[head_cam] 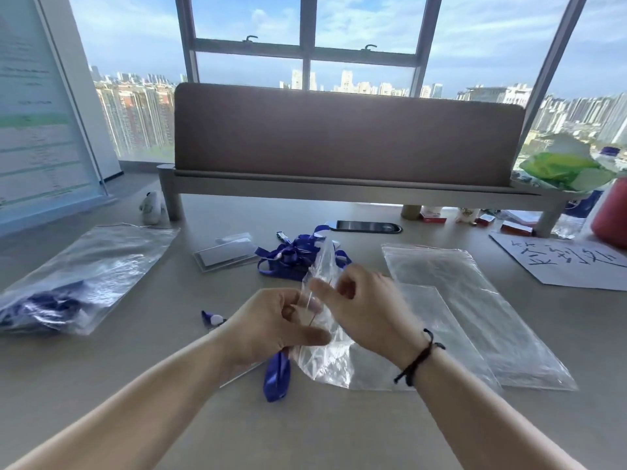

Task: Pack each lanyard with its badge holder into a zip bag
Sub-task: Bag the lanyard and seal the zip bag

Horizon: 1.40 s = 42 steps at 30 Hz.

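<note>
1. Both hands are up over the counter (339,429), working the mouth of a clear zip bag (322,357). The left hand (274,320) pinches one lip of the opening; the right hand (366,310) pinches the other, fingers curled on the film.
2. A blue lanyard (276,376) hangs under the left hand, just outside the bag and not yet in it, I judge.
3. To do this well: peel the lips wide apart, keep one side pinned, then feed the ribbon and its holder in together so nothing snags the zip.
4. Further back, a heap of loose lanyards (295,256) lies beside a badge holder (225,254).
5. Spare flat bags (475,310) lie to the right; a filled bag (71,283) sits far left.
6. The counter is pale grey, with a brown divider panel (346,134) behind, then tall windows (305,39) over a city skyline.
</note>
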Each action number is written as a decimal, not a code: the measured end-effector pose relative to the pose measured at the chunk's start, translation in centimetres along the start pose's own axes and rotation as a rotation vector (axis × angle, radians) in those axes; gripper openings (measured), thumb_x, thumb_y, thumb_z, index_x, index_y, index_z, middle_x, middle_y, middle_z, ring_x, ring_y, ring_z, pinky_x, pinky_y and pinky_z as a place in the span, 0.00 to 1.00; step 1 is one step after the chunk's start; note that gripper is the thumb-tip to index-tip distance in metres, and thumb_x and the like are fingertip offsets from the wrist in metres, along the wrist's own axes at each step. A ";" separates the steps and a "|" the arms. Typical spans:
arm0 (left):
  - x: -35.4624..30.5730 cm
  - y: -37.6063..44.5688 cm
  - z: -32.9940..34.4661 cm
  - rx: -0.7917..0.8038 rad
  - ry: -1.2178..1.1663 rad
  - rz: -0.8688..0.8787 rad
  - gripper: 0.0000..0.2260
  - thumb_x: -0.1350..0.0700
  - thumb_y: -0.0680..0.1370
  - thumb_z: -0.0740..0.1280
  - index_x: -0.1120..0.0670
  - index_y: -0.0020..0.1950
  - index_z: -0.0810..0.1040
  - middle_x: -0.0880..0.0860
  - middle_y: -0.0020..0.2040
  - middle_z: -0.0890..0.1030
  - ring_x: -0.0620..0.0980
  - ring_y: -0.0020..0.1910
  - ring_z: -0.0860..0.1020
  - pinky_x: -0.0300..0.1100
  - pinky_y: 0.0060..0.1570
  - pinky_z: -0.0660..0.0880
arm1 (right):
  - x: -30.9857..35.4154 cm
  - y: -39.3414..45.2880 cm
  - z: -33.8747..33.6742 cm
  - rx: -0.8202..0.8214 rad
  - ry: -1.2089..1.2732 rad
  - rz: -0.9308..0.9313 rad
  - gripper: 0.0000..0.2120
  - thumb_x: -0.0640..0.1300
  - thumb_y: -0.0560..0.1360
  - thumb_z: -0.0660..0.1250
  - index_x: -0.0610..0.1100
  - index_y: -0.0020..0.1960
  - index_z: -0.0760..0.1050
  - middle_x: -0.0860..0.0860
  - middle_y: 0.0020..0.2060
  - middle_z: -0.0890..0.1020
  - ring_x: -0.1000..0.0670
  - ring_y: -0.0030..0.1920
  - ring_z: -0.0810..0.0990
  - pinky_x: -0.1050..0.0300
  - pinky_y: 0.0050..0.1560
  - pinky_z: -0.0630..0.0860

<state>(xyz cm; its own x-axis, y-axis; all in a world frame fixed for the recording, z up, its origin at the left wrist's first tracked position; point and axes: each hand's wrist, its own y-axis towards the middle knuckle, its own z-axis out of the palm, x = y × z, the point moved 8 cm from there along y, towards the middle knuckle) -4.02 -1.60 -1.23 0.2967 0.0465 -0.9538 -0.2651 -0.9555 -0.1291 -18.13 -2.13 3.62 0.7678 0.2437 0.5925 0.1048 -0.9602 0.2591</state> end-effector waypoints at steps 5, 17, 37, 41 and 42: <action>0.5 -1.0 -1.3 -0.097 0.057 0.062 0.15 0.53 0.69 0.80 0.62 0.46 0.80 0.50 0.26 0.75 0.46 0.24 0.71 0.37 0.25 0.67 | 0.2 1.0 4.9 0.057 0.220 0.159 0.06 0.48 0.74 0.64 0.46 0.43 0.71 0.52 0.37 0.79 0.50 0.40 0.77 0.52 0.39 0.75; 2.0 -1.5 -5.0 -0.257 0.157 0.067 0.08 0.53 0.79 0.70 0.57 0.46 0.81 0.57 0.33 0.85 0.50 0.22 0.76 0.34 0.19 0.66 | 0.2 -1.3 5.0 0.020 0.313 -0.038 0.08 0.39 0.72 0.69 0.51 0.46 0.76 0.55 0.34 0.78 0.58 0.32 0.74 0.65 0.35 0.73; 2.0 -1.7 -6.2 -0.116 0.957 0.059 0.46 0.20 0.65 0.59 0.40 0.77 0.60 0.44 0.79 0.60 0.45 0.79 0.55 0.46 0.77 0.55 | -2.5 -0.7 4.0 -0.168 0.281 0.067 0.08 0.40 0.74 0.68 0.53 0.49 0.79 0.56 0.35 0.79 0.61 0.33 0.76 0.69 0.33 0.69; 3.3 -2.3 -4.7 -0.106 1.048 -0.026 0.55 0.15 0.59 0.53 0.43 0.80 0.53 0.46 0.79 0.62 0.47 0.78 0.58 0.51 0.77 0.55 | -2.5 -0.7 4.3 -0.170 0.265 0.070 0.07 0.41 0.74 0.68 0.51 0.48 0.79 0.56 0.33 0.78 0.61 0.33 0.76 0.71 0.33 0.70; 3.5 -2.3 -4.4 -0.118 1.054 -0.035 0.54 0.16 0.60 0.56 0.45 0.79 0.54 0.47 0.78 0.64 0.48 0.78 0.60 0.51 0.77 0.56 | -2.5 -0.7 4.2 -0.172 0.265 0.077 0.06 0.41 0.74 0.68 0.51 0.48 0.79 0.56 0.33 0.78 0.61 0.33 0.76 0.71 0.33 0.70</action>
<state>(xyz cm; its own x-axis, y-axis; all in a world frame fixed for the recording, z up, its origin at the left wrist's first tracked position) 1.69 -0.49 -3.12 0.9631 -0.1470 -0.2256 -0.1667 -0.9835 -0.0708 -17.47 -2.65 -1.29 0.5758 0.2200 0.7874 -0.0725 -0.9456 0.3172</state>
